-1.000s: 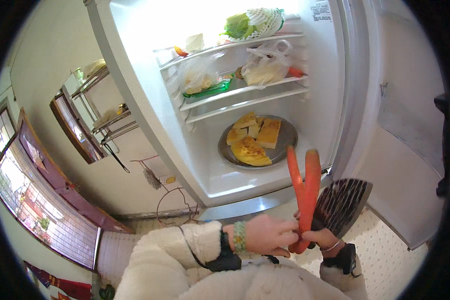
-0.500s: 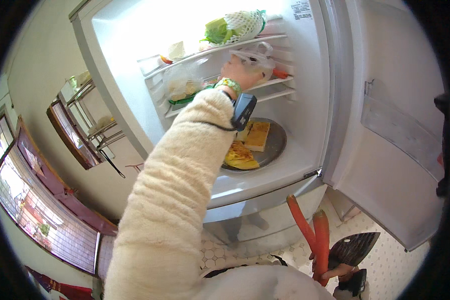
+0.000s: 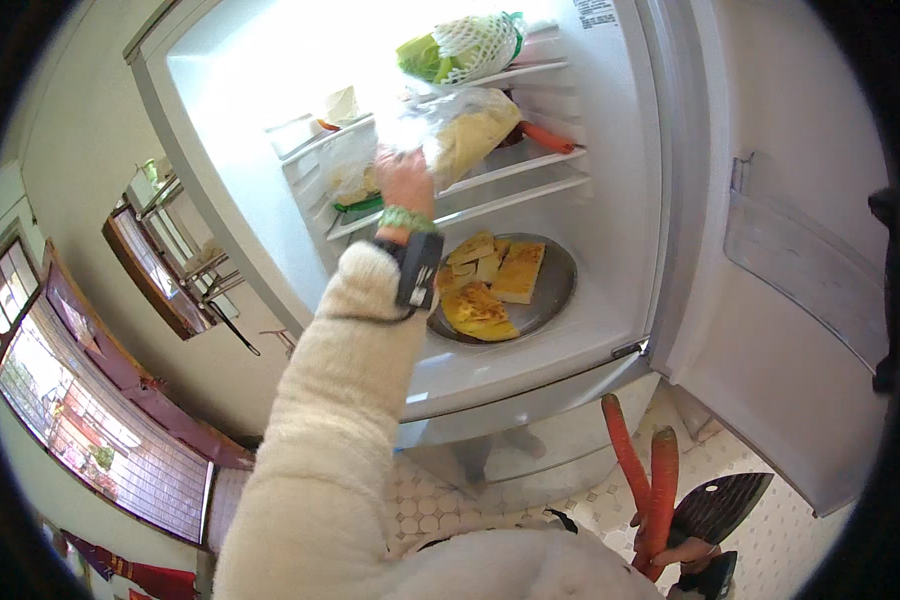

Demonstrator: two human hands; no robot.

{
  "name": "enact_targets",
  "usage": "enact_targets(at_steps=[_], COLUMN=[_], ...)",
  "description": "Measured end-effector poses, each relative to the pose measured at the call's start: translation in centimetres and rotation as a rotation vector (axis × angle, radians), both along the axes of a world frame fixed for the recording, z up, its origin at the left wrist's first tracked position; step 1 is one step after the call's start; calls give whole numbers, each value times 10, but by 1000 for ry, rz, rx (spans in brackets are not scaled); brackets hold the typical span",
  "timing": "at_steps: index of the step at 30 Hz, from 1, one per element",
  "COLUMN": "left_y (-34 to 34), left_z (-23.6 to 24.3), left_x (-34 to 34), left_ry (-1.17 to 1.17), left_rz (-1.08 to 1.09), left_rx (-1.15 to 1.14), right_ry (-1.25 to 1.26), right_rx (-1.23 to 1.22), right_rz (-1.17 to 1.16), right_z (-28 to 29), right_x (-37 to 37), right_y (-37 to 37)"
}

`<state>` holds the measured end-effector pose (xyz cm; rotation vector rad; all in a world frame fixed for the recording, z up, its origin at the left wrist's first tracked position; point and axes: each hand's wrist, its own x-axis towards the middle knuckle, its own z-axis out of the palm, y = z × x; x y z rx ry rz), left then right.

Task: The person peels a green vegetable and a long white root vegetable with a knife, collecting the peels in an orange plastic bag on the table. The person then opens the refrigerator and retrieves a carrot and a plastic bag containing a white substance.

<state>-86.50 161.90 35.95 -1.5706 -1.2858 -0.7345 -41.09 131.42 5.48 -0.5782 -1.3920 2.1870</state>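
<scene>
My left hand (image 3: 406, 182) reaches into the fridge and grips a clear plastic bag (image 3: 470, 135) with something pale yellow inside. The bag is at the middle shelf, beside an orange-red carrot (image 3: 548, 138) lying at the shelf's right end. At the lower right, my right hand (image 3: 685, 553) is closed around two long carrots (image 3: 662, 490) that point upward. A dark, broad cleaver blade (image 3: 722, 505) with a hole near its top edge is at the same hand; its handle is hidden.
Below the shelves a round metal plate (image 3: 560, 290) bears several yellow-brown slabs (image 3: 518, 272). Leafy greens in white netting (image 3: 465, 48) lie on the upper shelf (image 3: 530, 72). The fridge door (image 3: 790, 380) stands open at right. A mirror (image 3: 155, 265) hangs on the left wall.
My left hand has moved left and drawn the plastic bag with it, uncovering more of the carrot on the shelf. My right hand, with the carrots, has shifted slightly right and down in view.
</scene>
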Motion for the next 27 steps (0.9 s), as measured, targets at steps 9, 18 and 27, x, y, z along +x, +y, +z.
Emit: enact_targets(at_steps=[9,18,27], left_y=[-146,-164,-136], left_z=[-103,-160,-183], left_x=[-18,-33,-16], left_ry=[-701,-354,-448], left_rz=[-498,31,286], left_rx=[62,-76,-471], right_ry=[-40,-14,-11], right_rx=[102,-70,-98], right_rz=[322,358,220], right_z=[-28,-46,-58], right_x=[17,26,28], right_y=[13,9,-5])
